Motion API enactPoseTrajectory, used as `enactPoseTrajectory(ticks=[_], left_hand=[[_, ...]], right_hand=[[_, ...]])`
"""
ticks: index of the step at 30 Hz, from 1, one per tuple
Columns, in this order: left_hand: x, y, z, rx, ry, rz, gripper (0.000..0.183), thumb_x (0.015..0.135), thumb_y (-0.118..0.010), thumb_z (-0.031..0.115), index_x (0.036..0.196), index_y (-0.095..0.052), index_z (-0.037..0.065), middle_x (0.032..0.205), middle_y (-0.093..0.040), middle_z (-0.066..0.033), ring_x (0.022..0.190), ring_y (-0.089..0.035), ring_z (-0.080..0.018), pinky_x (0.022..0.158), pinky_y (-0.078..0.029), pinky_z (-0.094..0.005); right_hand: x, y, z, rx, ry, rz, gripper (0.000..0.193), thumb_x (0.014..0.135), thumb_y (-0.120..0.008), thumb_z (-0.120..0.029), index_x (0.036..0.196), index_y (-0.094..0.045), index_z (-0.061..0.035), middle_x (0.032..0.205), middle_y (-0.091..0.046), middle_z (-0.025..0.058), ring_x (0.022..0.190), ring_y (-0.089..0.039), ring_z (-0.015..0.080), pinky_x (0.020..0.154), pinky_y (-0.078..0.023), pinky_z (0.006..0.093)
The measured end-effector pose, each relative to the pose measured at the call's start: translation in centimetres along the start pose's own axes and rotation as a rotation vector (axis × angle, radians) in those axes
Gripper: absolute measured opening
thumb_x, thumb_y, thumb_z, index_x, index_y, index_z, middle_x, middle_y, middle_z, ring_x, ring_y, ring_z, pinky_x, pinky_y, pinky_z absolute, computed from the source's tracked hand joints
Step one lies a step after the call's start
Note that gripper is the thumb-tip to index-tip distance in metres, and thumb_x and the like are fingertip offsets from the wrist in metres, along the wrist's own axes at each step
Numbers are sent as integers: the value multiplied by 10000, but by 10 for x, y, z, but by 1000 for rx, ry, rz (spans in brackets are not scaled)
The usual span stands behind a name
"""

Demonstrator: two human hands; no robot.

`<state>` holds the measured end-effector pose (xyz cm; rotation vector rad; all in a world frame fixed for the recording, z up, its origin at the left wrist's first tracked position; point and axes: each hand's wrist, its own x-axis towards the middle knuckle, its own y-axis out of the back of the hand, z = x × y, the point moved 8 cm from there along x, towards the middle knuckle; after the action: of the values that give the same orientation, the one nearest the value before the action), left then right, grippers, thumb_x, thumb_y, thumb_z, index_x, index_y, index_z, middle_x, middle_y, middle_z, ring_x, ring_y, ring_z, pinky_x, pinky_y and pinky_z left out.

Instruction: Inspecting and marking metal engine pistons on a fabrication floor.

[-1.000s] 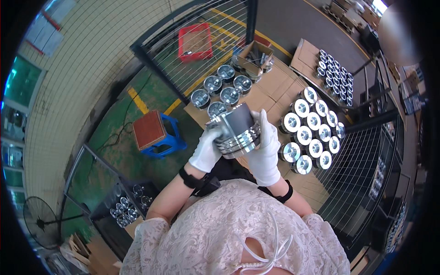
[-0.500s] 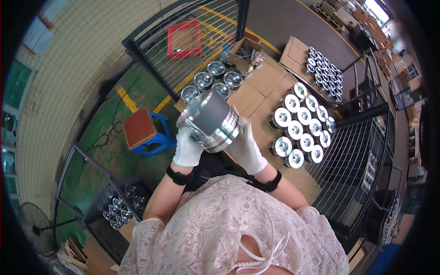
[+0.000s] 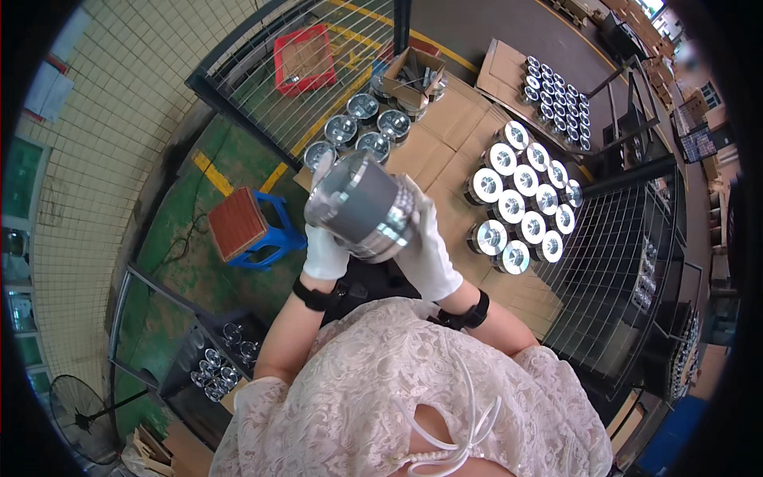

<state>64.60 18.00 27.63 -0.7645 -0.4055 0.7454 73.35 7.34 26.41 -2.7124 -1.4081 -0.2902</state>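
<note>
Between my two white-gloved hands is a large metal engine piston [image 3: 362,207], tilted, with a dark grey skirt and shiny ringed end. My left hand [image 3: 324,248] grips its left side, a finger reaching up over the edge. My right hand [image 3: 421,238] is closed against the ringed end at the right. Motion blurs the piston a little, and its far side is hidden. Just beyond it, several pistons [image 3: 362,106] stand on the cardboard-covered table [image 3: 445,147]. To the right, a group of pistons [image 3: 509,205] stands with bright round faces up.
An open cardboard box [image 3: 409,79] of dark parts sits at the table's far side. Wire-mesh panels [image 3: 262,87] border the left and right. A blue stool [image 3: 266,238] with a reddish top, a red crate [image 3: 306,60] and a fan [image 3: 79,417] stand leftward. More pistons [image 3: 556,103] lie beyond.
The piston has turned slightly in my hands, and my left finger now shows over its upper left edge. The view has shifted a little; the pistons on the table stay in place.
</note>
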Motion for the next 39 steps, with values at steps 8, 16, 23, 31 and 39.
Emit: enactPoseTrajectory(ticks=[8,16,23,31,39], left_hand=[[34,52,-25,-197,212,-123,441,1042,-345,277,1417,-385,49,1370,-489,-189,1231,-530,-342,1033,-474,-493],[30,37,-25,-484,278,-147,474,1034,-342,313,1400,-392,17,1355,-484,-240,1219,-522,-404,1036,-452,-552],[31,25,-21,-460,258,-178,503,1032,-314,354,1400,-395,21,1384,-471,-231,1251,-499,-402,1064,-416,-560],[45,11,-31,-654,329,-238,595,1014,-304,456,1412,-388,21,1383,-476,-228,1269,-493,-383,1067,-411,-549],[47,94,-74,-475,445,80,498,1029,-336,334,1432,-382,45,1390,-499,-158,1268,-487,-332,1081,-394,-480]], right_hand=[[1,-23,-19,726,-204,-234,681,997,-483,-435,1518,-227,-80,1561,-237,67,1437,-251,230,1161,-254,464],[-2,-20,-16,702,-234,-313,762,972,-506,-497,1524,-158,-104,1572,-188,73,1466,-173,238,1191,-132,525],[0,-12,-1,727,-277,-271,607,1025,-455,-351,1518,-207,-98,1540,-241,52,1432,-242,203,1160,-267,480],[17,-5,27,812,-293,-219,686,991,-494,-435,1513,-206,-97,1506,-297,71,1416,-283,227,1164,-252,497],[95,48,126,365,-509,-156,671,966,-578,-395,1478,-294,-65,1433,-438,123,1274,-487,248,1069,-426,406]])
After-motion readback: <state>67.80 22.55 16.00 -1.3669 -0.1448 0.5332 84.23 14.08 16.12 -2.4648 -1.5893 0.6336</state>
